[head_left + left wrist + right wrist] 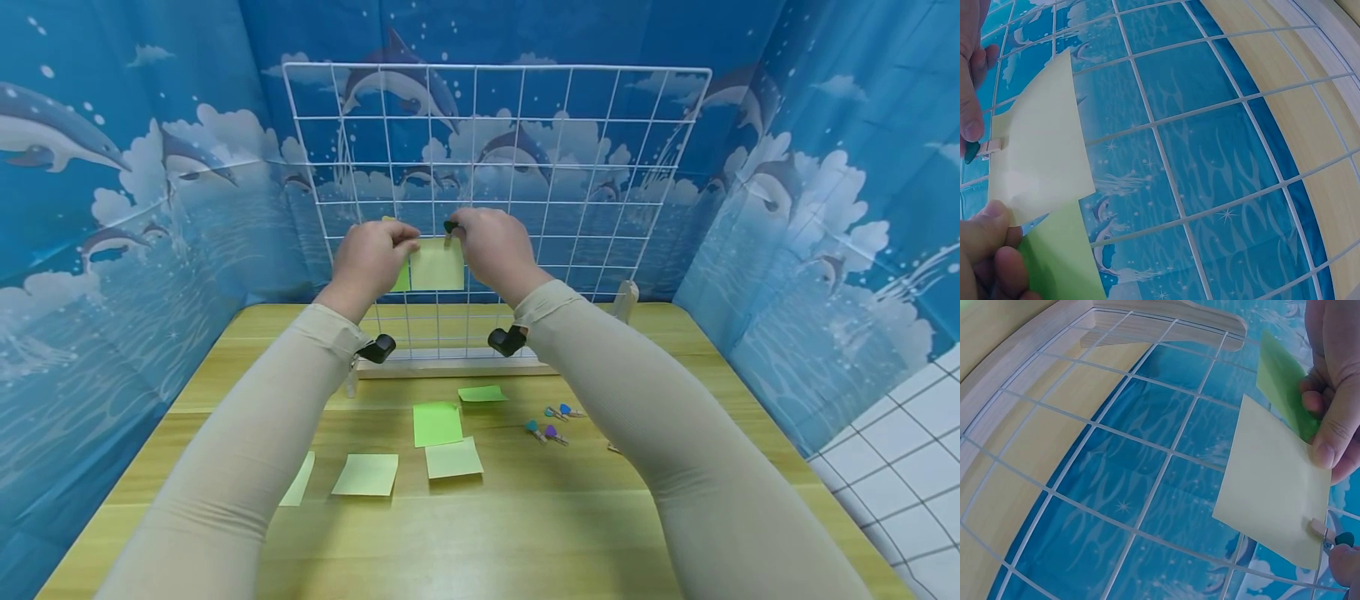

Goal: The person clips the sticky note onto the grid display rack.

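My left hand (372, 260) pinches the upper left corner of a pale yellow sticky note (437, 265), held upright against a white wire grid (498, 67). At the note's top right, my right hand (498, 250) pinches a small wooden clothespin with a dark green end (1341, 539). The clothespin's tip overlaps the note's edge in both wrist views. A bright green sticky note (1063, 259) hangs on the grid just left of the pale one, partly hidden by it and by my left fingers (1322, 450).
On the wooden table (525, 533) lie pale notes (365, 475) and green notes (438, 424), several in all. Small clothespins with blue, teal and purple ends (553, 433) lie near my right forearm. The grid stands on a wooden base (450, 367), with a dolphin-print curtain (187, 225) behind.
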A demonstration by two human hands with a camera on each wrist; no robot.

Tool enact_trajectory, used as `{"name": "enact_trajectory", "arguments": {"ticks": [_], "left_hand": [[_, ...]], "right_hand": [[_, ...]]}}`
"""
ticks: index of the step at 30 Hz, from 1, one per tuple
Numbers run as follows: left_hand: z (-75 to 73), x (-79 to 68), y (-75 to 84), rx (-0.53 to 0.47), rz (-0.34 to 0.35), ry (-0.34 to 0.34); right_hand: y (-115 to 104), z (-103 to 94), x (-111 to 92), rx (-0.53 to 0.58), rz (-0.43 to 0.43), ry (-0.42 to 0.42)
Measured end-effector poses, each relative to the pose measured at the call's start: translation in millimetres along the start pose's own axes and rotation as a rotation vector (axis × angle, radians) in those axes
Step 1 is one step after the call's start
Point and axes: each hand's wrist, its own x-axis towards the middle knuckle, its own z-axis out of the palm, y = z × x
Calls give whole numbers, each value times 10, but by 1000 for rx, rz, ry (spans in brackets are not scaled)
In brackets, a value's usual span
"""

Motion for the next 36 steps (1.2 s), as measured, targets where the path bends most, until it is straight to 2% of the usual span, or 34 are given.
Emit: {"name": "enact_trajectory", "arguments": {"ticks": [21, 36], "left_hand": [[2, -5, -2, 2, 11, 10], [-4, -16, -8, -7, 14, 12]], "right_hand": [[-16, 29, -6, 5, -31, 50], [29, 45, -31, 71, 15, -14]]}}
